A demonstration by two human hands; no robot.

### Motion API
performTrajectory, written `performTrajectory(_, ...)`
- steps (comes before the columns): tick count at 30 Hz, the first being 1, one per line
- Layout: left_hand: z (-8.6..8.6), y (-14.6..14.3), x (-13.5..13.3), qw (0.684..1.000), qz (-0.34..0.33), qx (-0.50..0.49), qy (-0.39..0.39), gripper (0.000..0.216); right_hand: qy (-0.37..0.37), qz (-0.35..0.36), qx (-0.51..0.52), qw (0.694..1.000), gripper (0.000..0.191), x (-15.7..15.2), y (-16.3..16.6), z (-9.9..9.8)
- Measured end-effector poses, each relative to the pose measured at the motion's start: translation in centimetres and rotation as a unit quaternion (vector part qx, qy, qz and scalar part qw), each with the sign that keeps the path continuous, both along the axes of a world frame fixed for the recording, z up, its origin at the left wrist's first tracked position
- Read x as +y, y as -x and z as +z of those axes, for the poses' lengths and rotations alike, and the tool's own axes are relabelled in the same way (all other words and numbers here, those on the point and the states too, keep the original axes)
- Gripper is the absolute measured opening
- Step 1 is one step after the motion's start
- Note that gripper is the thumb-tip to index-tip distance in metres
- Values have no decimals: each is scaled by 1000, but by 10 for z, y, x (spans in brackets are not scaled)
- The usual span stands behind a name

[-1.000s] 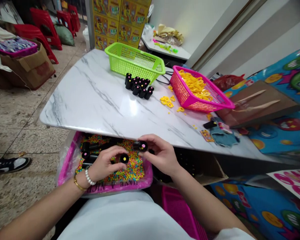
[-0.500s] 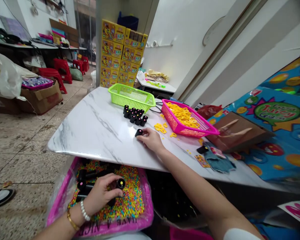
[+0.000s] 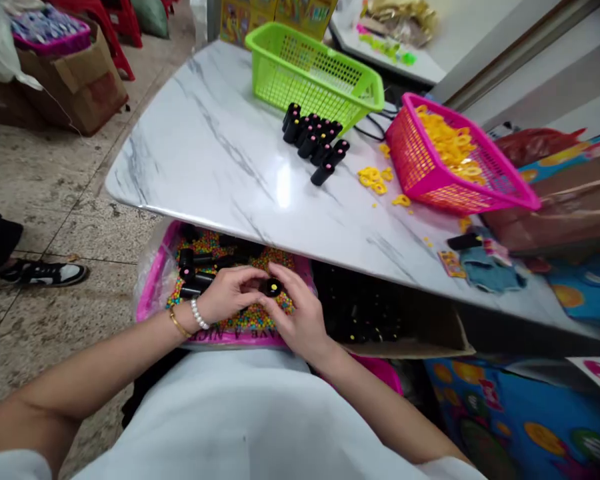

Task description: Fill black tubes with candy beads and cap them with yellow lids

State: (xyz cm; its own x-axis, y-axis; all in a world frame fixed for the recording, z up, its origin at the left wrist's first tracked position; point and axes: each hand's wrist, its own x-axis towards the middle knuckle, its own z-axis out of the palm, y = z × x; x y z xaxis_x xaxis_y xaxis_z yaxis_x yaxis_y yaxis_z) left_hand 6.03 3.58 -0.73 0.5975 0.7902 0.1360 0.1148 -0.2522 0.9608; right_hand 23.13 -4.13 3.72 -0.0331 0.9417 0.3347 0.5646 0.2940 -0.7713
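Observation:
A small black cylindrical container with a yellow dot on its end is between my two hands, above a pink tray. My right hand curls its thumb and fingers round it from the right. From the left, my left hand closes on its side, with the fingertips partly hidden. Small multicoloured balls fill the tray, and several black containers lie on them at the left. On the table, a group of black containers stands upright, their ends dotted pink or yellow.
On the marbled table stand a green basket and a pink basket of yellow ring-shaped pieces. Loose yellow pieces lie nearby. Under the table edge, a cardboard box holds dark items. A person's shoe is at the left.
My right hand has let go of a black container on the table and come down to the one in my left hand. The view has tilted downward.

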Motion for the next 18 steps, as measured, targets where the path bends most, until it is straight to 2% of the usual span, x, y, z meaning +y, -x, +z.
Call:
performTrajectory(3, 4, -1, -2, 996, -25, 43, -77, 25, 82, 8, 82, 993, 25, 9, -6, -15)
performTrajectory(5, 5, -3, -1, 994, -37, 54, -85, 26, 147, 47, 153, 976, 43, 15, -16, -22)
performTrajectory(7, 4, -6, -1, 997, -42, 38, -53, 25, 208, 98, 229, 946, 65, 17, -23, -27)
performTrajectory(8, 3, -8, -2, 999, -40, 19, -24, 24, 230, 115, 263, 930, 70, 17, -25, -29)
performTrajectory(11, 0, -10, -2, 998, -28, -32, 55, 21, 239, 107, 303, 916, 61, 14, -25, -34)
performTrajectory(12, 0, -9, -1, 998, -30, -30, 51, 20, 229, 102, 296, 922, 55, 14, -25, -34)
performTrajectory(14, 4, -3, 0, 998, -47, 21, -20, 20, 195, 91, 235, 948, 41, 16, -28, -35)
performTrajectory(16, 10, 7, 2, 982, -84, 110, -125, 29, 131, 72, 103, 983, 30, 23, -37, -35)
performTrajectory(18, 16, 16, 3, 945, -133, 213, -208, 41, 62, 49, -81, 994, 28, 31, -49, -37)
